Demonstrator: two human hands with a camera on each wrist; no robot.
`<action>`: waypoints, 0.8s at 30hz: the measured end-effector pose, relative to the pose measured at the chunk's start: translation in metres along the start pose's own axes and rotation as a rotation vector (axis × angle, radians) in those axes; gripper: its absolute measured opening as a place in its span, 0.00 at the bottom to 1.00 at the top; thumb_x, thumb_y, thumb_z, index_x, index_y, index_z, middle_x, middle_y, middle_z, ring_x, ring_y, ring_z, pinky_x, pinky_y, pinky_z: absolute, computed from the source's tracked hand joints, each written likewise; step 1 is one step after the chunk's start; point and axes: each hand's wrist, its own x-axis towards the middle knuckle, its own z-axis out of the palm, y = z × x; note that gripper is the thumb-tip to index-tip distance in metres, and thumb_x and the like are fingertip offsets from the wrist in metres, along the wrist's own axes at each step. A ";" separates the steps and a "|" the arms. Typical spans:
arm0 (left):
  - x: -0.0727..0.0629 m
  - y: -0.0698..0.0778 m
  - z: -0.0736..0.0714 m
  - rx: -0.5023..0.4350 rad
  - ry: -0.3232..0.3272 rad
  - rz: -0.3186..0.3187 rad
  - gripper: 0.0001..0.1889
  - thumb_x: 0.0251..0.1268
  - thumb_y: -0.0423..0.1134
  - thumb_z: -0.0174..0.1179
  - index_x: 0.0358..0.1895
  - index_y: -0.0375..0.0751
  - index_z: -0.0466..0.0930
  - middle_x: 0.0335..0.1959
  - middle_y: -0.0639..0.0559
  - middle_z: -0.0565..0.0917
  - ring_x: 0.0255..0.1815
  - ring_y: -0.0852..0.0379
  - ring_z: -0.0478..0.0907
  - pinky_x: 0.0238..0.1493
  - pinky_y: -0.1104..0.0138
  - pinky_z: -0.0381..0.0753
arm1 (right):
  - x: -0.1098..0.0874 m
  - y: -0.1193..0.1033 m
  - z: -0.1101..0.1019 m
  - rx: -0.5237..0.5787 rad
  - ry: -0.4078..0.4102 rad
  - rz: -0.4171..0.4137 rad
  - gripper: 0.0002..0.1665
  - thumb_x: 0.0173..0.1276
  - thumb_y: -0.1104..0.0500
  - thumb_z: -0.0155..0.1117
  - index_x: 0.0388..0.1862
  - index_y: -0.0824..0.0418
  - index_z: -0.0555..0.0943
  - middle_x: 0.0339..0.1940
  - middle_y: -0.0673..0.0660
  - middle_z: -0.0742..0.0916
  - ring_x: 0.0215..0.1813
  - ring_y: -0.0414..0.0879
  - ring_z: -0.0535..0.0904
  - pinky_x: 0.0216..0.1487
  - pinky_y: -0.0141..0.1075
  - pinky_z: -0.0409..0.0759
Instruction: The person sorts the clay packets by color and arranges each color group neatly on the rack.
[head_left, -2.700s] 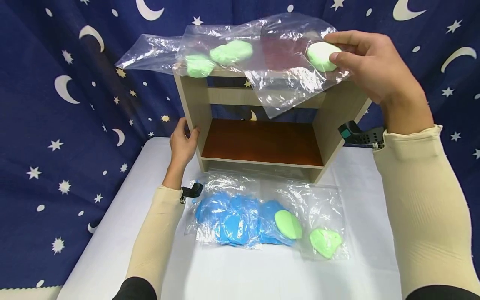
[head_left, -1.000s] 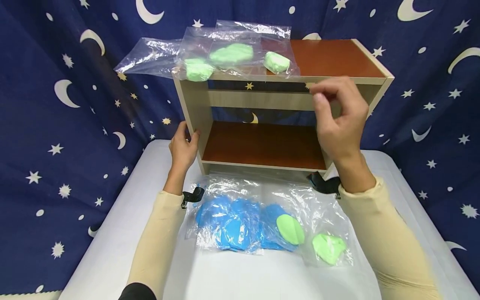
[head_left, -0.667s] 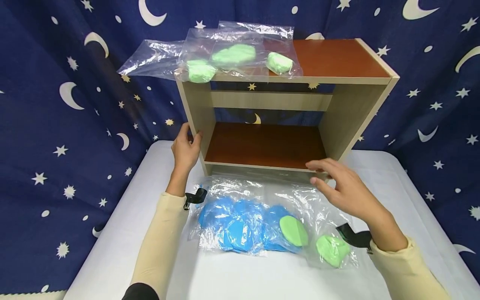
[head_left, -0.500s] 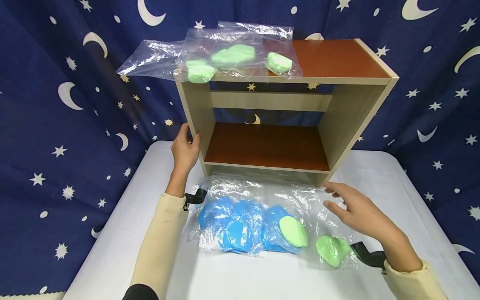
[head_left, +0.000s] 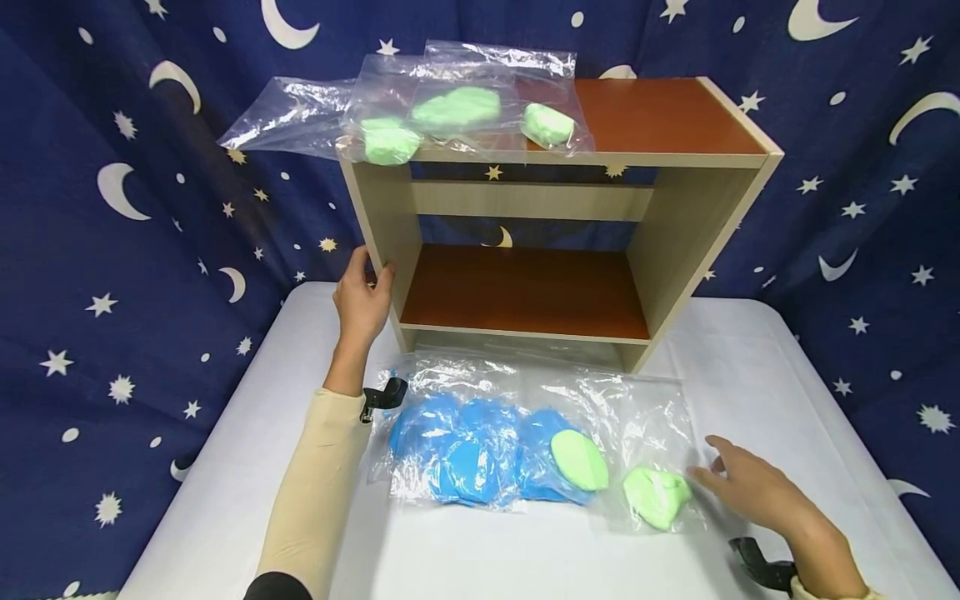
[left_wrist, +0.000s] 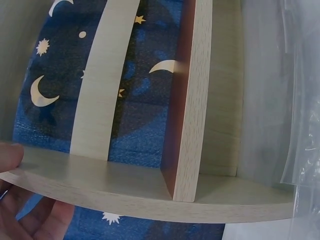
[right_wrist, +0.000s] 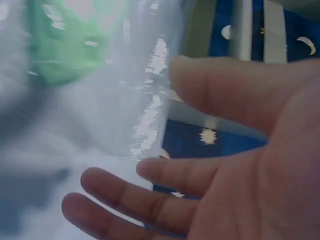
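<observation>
At the left, my left hand (head_left: 362, 302) grips the side panel of a small wooden shelf (head_left: 675, 117). In the left wrist view the thumb lies inside that panel (left_wrist: 140, 192) and the fingers lie outside it. My right hand (head_left: 761, 487) is low at the right with fingers spread, holding nothing. Its fingertips are just right of a clear plastic bag (head_left: 656, 417) with a green lump (head_left: 660, 498) inside. The right wrist view shows this green lump (right_wrist: 70, 55) blurred, past the open fingers.
Three bagged green lumps (head_left: 456, 110) lie on the shelf's top board, toward the left. Clear bags with blue contents (head_left: 468, 467) and a flat green oval (head_left: 579, 460) lie on the white tabletop (head_left: 450, 550). A blue curtain (head_left: 150, 250) hangs behind.
My right hand has let go of a bagged green lump on the shelf top. It then came down and right to the table. My left hand has stayed at the side panel.
</observation>
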 end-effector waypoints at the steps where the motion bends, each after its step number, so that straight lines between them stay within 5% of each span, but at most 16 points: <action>1: 0.000 0.000 0.000 -0.002 -0.005 -0.003 0.19 0.70 0.42 0.57 0.61 0.42 0.75 0.59 0.41 0.83 0.50 0.39 0.86 0.63 0.43 0.66 | 0.000 0.001 0.004 0.009 -0.006 0.015 0.47 0.74 0.43 0.55 0.66 0.85 0.59 0.47 0.75 0.83 0.46 0.64 0.82 0.43 0.55 0.79; 7: 0.000 -0.002 0.000 -0.019 -0.016 -0.015 0.20 0.69 0.43 0.58 0.62 0.46 0.76 0.60 0.43 0.83 0.51 0.41 0.86 0.63 0.44 0.68 | 0.003 -0.002 0.026 0.054 0.022 0.053 0.51 0.69 0.38 0.59 0.63 0.86 0.64 0.36 0.61 0.80 0.37 0.50 0.75 0.34 0.43 0.75; 11: 0.001 -0.002 -0.001 -0.025 -0.017 -0.007 0.20 0.69 0.43 0.58 0.63 0.46 0.76 0.60 0.43 0.83 0.51 0.41 0.86 0.62 0.44 0.71 | 0.006 -0.006 0.035 0.086 0.068 0.061 0.50 0.65 0.37 0.64 0.61 0.81 0.67 0.39 0.65 0.80 0.39 0.51 0.76 0.35 0.43 0.75; 16: 0.001 -0.002 -0.002 -0.028 -0.016 -0.011 0.20 0.69 0.43 0.59 0.62 0.45 0.76 0.59 0.43 0.84 0.51 0.41 0.86 0.60 0.44 0.72 | 0.007 -0.011 0.038 0.096 0.098 0.120 0.60 0.64 0.31 0.61 0.70 0.80 0.57 0.50 0.75 0.79 0.48 0.62 0.79 0.44 0.54 0.78; 20: 0.000 -0.002 -0.003 -0.032 -0.006 -0.012 0.19 0.69 0.43 0.59 0.61 0.46 0.77 0.57 0.42 0.84 0.50 0.41 0.86 0.60 0.44 0.72 | 0.009 -0.013 0.036 0.125 0.081 0.129 0.70 0.64 0.29 0.59 0.71 0.87 0.45 0.45 0.70 0.81 0.41 0.56 0.78 0.38 0.46 0.77; 24: 0.001 -0.002 -0.002 -0.041 -0.009 -0.013 0.19 0.69 0.43 0.59 0.61 0.46 0.77 0.58 0.42 0.84 0.50 0.40 0.86 0.59 0.45 0.73 | 0.013 -0.013 0.034 0.181 0.050 0.124 0.66 0.63 0.32 0.63 0.72 0.84 0.51 0.36 0.60 0.80 0.34 0.48 0.73 0.30 0.38 0.69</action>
